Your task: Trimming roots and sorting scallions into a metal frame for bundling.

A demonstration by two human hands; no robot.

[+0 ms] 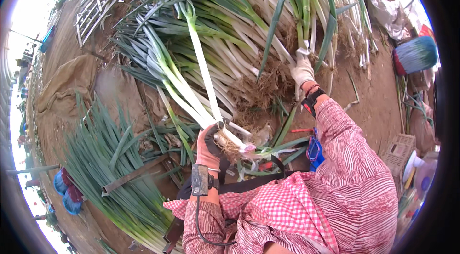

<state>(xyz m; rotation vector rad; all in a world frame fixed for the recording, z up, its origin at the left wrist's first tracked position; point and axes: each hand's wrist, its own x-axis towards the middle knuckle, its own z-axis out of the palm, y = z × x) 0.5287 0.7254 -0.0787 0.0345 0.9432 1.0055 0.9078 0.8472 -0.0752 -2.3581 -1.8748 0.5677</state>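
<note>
My left hand, in a dark-palmed glove, is closed round the white root ends of a few long green onions. Their stalks slant up and to the left, leaves away from me, and a tuft of roots shows beside my fingers. My right hand, in a pale glove, reaches out to a large heap of green onions. Its fingers are wrapped round the lower white part of a green onion stalk at the heap's right side. Soil-covered roots hang along the heap's near edge.
A second pile of green onions lies at left, leaves pointing away, with a metal bar across it. Brown sacking and a slatted rack are further left. At right stand a plastic crate and a blue-green bundle.
</note>
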